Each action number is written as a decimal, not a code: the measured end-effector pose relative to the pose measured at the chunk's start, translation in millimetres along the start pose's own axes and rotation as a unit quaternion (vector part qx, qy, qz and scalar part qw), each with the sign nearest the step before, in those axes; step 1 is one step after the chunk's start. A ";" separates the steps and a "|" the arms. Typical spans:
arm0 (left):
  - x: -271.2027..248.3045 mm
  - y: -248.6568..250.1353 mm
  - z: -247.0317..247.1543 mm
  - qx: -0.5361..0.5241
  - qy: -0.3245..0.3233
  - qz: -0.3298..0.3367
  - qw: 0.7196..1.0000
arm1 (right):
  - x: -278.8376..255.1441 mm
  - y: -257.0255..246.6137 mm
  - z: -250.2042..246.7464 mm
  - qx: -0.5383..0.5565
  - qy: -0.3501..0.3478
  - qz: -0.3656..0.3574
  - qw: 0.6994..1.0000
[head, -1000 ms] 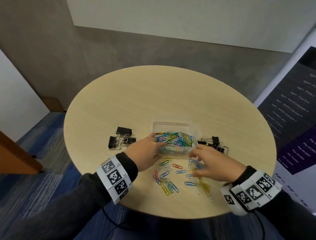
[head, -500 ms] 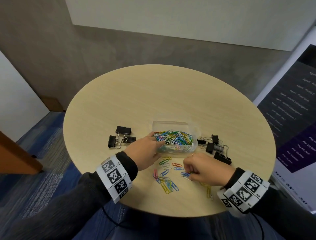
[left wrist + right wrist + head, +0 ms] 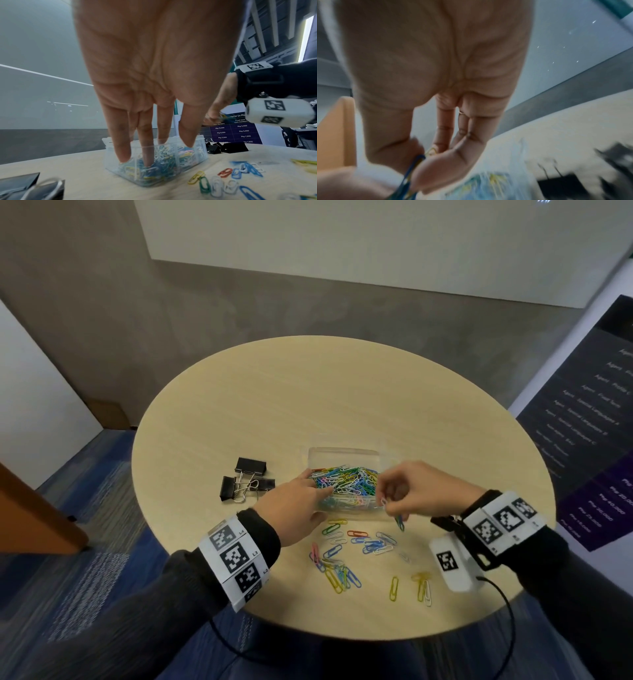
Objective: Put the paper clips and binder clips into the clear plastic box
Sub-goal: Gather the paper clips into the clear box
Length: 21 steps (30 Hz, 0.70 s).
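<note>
Nearest, loose paper clips point(image 3: 342, 559) are scattered on the table point(image 3: 274, 405). Just beyond, a few clips point(image 3: 399, 522) are pinched in the fingers of the right hand point(image 3: 424, 491) at the near wall of the box point(image 3: 342, 452); released early, they could be dropped outside. The box, steadied by the straight fingers of the left hand point(image 3: 294, 505), is heaped with paper clips, so overflow is a risk. Binder clips point(image 3: 246, 481) lie left, untouched.

1. Clear plastic box point(image 3: 342, 451) of coloured paper clips point(image 3: 346, 481), centre of round table point(image 3: 308, 392).
2. Left hand point(image 3: 291, 510) touches its 9 o'clock end.
3. Right hand point(image 3: 423, 491) pinches dangling clips point(image 3: 399, 522) at 4 o'clock.
4. Loose clips point(image 3: 358, 542) at 6; black binder clips point(image 3: 250, 467) at 9.
</note>
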State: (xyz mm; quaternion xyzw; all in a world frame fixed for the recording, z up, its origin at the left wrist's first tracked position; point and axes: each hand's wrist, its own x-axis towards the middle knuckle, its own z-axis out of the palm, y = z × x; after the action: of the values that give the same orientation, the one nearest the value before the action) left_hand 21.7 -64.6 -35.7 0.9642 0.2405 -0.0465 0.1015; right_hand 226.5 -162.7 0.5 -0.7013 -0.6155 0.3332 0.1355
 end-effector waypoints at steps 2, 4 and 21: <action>-0.2 -0.1 -0.2 0.000 0.002 0.000 1.000 | 0.2 -7.7 -13.8 0.027 0.058 -0.022 0.998; -0.6 -0.3 -0.5 -0.001 0.000 -0.003 1.000 | 1.0 -11.4 -23.7 0.042 0.124 -0.046 0.990; -1.1 1.5 -3.3 0.000 -0.007 0.001 1.000 | -59.1 40.5 34.7 -0.129 -0.116 0.070 0.982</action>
State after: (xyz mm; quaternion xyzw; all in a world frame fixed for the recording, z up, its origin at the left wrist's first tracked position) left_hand 21.6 -65.6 -32.1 0.9640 0.2392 -0.0531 0.1030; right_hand 234.7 -235.0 -31.8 -0.7110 -0.6141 0.3387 -0.0518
